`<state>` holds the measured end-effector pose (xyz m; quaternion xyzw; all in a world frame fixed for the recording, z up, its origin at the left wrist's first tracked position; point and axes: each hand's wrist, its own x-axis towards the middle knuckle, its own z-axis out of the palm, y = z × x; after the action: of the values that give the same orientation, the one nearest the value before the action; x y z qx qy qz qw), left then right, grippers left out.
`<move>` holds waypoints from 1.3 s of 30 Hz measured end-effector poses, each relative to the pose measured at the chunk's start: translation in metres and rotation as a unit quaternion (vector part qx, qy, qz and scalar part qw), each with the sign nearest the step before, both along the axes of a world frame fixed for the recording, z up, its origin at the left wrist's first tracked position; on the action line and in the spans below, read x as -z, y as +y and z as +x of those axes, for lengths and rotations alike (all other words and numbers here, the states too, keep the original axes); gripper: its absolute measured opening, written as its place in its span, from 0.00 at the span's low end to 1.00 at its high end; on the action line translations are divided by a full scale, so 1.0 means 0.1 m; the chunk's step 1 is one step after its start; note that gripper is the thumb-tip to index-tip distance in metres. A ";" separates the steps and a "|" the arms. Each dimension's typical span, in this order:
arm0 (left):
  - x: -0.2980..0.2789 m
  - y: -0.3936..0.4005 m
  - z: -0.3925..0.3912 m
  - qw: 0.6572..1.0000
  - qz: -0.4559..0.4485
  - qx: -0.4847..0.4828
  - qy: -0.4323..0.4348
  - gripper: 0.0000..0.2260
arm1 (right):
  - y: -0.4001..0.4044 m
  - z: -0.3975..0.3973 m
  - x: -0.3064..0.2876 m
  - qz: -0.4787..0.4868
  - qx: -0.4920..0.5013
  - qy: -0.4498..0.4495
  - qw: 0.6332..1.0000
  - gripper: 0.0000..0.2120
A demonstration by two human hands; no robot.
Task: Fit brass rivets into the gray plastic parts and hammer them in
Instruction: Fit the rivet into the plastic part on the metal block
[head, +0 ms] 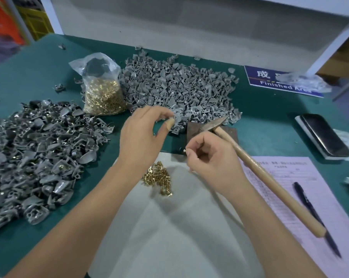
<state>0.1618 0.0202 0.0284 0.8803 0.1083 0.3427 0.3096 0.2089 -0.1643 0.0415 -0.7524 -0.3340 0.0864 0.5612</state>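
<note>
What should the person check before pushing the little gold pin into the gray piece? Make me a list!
1. Gray part held: ok, the left hand pinches it above the pile's near edge.
2. Brass rivet held: ok, the right hand pinches one at its fingertips.
3. Rivet lined up with the part's hole: not ok, the two hands are apart.
4. Hammer within reach: ok, it lies beside the right hand, head on the dark block.
5. Block free for hammering: not ok, the hammer head rests on it.
6. More rivets ready: ok, a small heap lies between the forearms.
</note>
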 end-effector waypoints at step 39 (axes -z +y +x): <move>0.08 -0.29 0.13 0.986 0.008 0.160 0.051 0.05 | -0.08 0.25 -0.07 -0.154 0.069 -0.223 0.960 0.17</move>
<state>0.1749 -0.0089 0.0206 0.9052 -0.0216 0.2441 0.3473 0.2341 -0.1724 0.0490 -0.8513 -0.3805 -0.0722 0.3539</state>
